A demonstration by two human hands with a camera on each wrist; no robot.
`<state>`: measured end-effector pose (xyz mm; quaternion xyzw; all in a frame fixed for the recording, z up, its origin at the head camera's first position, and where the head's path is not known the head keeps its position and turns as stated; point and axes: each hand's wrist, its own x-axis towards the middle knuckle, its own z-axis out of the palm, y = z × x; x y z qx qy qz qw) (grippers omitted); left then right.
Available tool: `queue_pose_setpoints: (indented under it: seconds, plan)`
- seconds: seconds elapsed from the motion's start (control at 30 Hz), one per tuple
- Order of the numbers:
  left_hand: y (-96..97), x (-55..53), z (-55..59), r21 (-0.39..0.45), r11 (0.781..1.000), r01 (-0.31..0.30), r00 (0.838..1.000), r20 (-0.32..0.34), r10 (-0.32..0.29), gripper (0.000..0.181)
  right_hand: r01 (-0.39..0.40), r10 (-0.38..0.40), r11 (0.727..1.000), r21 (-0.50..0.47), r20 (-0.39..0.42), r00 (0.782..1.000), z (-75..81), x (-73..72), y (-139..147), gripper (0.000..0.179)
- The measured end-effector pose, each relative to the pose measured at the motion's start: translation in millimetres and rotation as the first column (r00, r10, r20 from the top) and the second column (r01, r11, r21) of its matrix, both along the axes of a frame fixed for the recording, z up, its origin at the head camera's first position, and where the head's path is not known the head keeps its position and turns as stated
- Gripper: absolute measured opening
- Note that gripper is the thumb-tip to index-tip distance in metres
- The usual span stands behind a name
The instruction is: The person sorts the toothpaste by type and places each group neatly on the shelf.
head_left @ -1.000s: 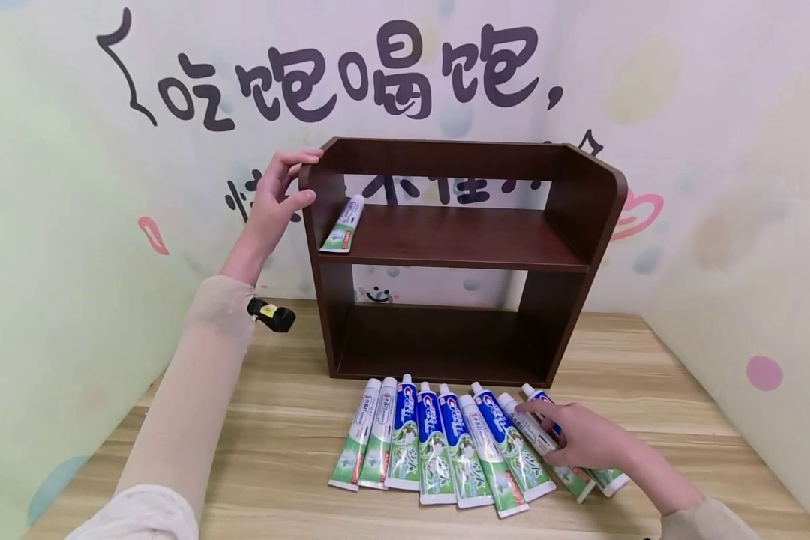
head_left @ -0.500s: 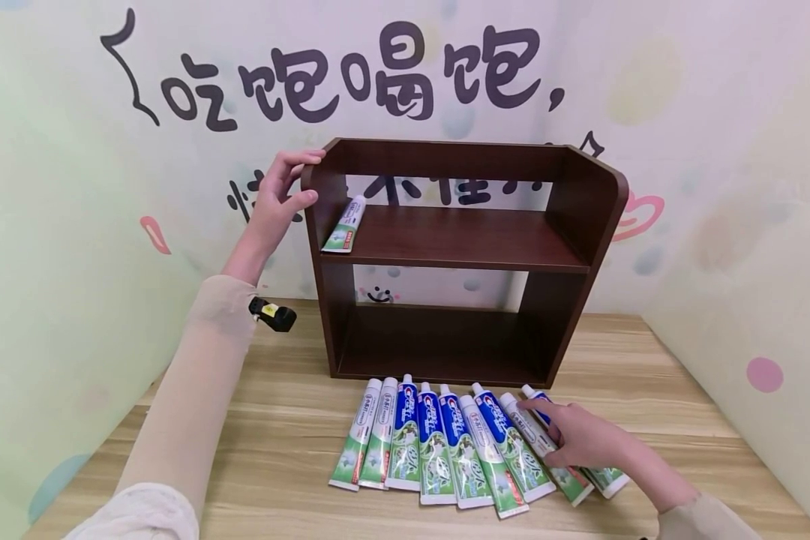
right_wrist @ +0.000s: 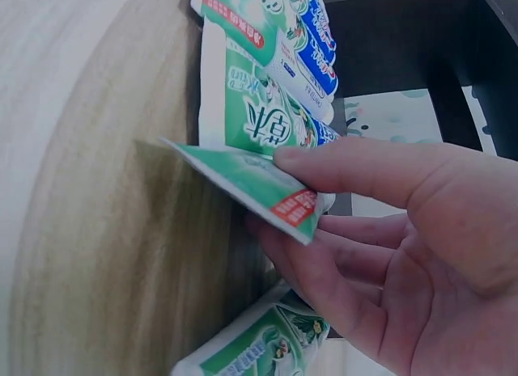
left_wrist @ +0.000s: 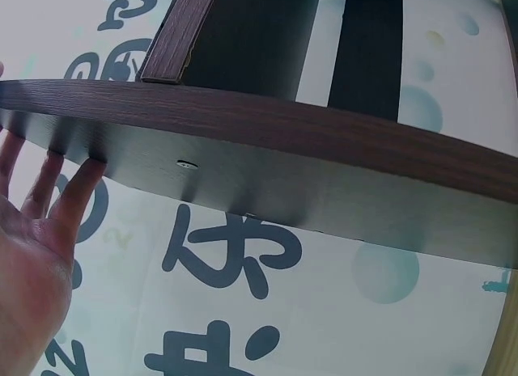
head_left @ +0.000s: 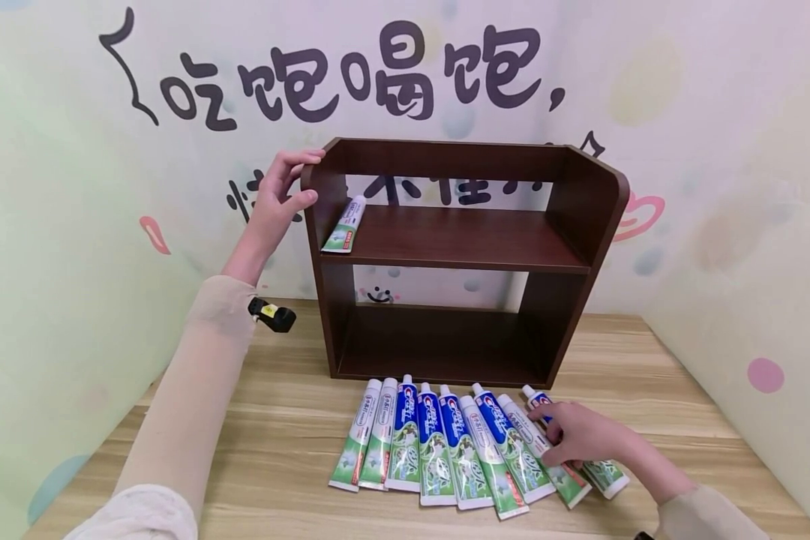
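My left hand [head_left: 274, 199] rests at the upper left corner of a dark brown two-tier shelf [head_left: 459, 259]. In the left wrist view its fingers [left_wrist: 79, 194] press against the outer face of the side panel. At the right end of a row of toothpaste tubes, my right hand [head_left: 583, 435] pinches a white and green toothpaste tube [right_wrist: 251, 186] between thumb and fingers. The tube's flat end is tilted up off the table in the right wrist view. A blue and green toothpaste tube [head_left: 607, 476] lies partly hidden under this hand.
Several other toothpaste tubes [head_left: 405, 442], some blue and some white, lie side by side in front of the shelf. One white and green tube [head_left: 344, 225] leans at the left of the upper tier. Lettered walls surround the wooden table [head_left: 277, 435].
The right hand's fingers have shifted slightly down and to the right along the white and green toothpaste tube, which has moved slightly. The left hand and shelf stay where they were.
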<state>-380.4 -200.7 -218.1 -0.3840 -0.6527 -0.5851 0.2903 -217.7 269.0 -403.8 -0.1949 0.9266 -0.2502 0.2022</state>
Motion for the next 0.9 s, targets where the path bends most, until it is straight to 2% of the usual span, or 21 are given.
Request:
queue_pose_setpoints:
  seconds: [0.27, 0.5, 0.67, 0.9]
  plan:
    - [0.1, 0.5, 0.5, -0.003, 1.0, 0.0, 1.0, 0.03, 0.0, 0.039, 0.007, 0.0, 0.996, -0.092, 0.068, 0.998, 0.4, 1.1, 6.6, 0.067]
    - [-0.5, 1.4, 0.7, -0.001, 1.0, -0.004, 0.999, 0.038, 0.004, 0.039, 0.053, -0.032, 0.986, -0.157, 0.135, 0.99, 2.5, 2.0, 8.2, 0.074]
    - [-0.5, 1.6, 1.0, 0.005, 1.0, 0.004, 1.0, 0.025, -0.004, 0.039, 0.058, -0.02, 0.971, -0.233, 0.16, 0.987, 2.8, 2.3, 8.2, 0.079]
    - [0.0, 3.7, 1.0, 0.001, 1.0, 0.008, 1.0, 0.026, -0.008, 0.039, 0.043, 0.012, 0.944, -0.327, 0.165, 0.986, 2.8, 0.3, 4.7, 0.07]
